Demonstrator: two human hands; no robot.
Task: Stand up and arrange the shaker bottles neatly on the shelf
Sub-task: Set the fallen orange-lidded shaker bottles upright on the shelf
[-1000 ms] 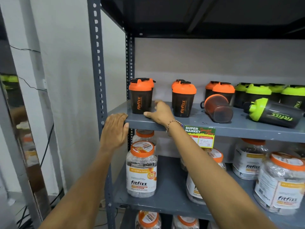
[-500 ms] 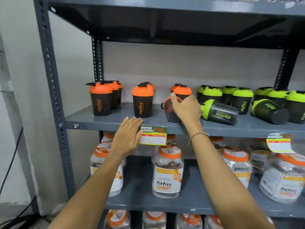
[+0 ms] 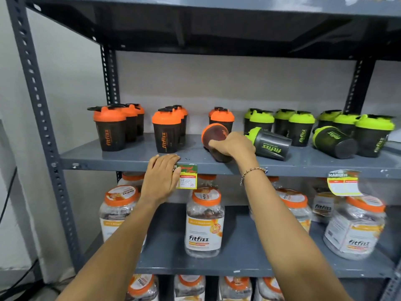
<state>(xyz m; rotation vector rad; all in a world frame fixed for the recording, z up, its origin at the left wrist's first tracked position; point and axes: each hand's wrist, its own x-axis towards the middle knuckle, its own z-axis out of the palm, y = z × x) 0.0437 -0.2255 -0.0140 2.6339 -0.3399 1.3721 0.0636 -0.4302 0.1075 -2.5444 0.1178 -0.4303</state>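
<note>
Right hand (image 3: pixel 233 145) wrapped round tipped orange shaker (image 3: pixel 213 137), left hand (image 3: pixel 161 178) flat on shelf edge (image 3: pixel 121 165); looks light, rigid, slick plastic, so grip mid-body.

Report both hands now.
Left hand: open, flat on the shelf edge, holding nothing.
Right hand: closed on the tipped orange shaker bottle.

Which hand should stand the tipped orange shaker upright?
Right. The right hand already wraps the tipped orange shaker lying on the shelf, so it can likely just tilt it up. The left hand rests flat on the shelf edge.
</note>
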